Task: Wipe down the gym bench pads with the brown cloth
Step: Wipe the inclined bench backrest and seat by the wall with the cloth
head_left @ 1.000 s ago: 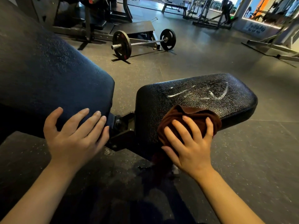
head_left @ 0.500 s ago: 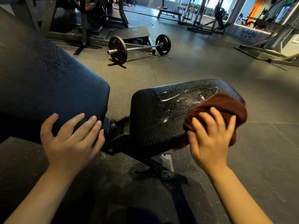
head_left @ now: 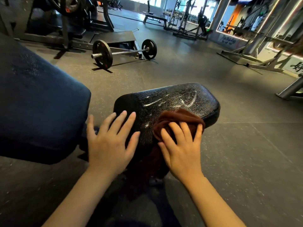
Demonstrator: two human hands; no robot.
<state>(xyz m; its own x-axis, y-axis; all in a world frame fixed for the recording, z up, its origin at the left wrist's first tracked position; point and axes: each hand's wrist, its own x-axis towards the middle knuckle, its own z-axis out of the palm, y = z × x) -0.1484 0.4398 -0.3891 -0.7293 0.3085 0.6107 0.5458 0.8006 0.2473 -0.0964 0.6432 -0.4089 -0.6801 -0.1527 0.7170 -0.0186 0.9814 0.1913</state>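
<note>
Brown cloth [head_left: 177,118] lay bunched on the seat pad [head_left: 172,99], near edge, at 5 o'clock; soft, light, probably best pressed from above. Right hand [head_left: 180,148] pressed it flat-fingered. Left hand [head_left: 111,141] spread wide at 9 o'clock.

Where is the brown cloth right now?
The brown cloth lies bunched on the seat pad's near right part, under the right hand's fingers.

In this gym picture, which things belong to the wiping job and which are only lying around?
Part of the job:
- brown cloth, under the right hand
- seat pad, streaked with wet marks
- back pad
- left hand, fingers spread at the seat pad's near end

Only lying about:
- barbell on the floor
- far bench
- racks at the back
</note>
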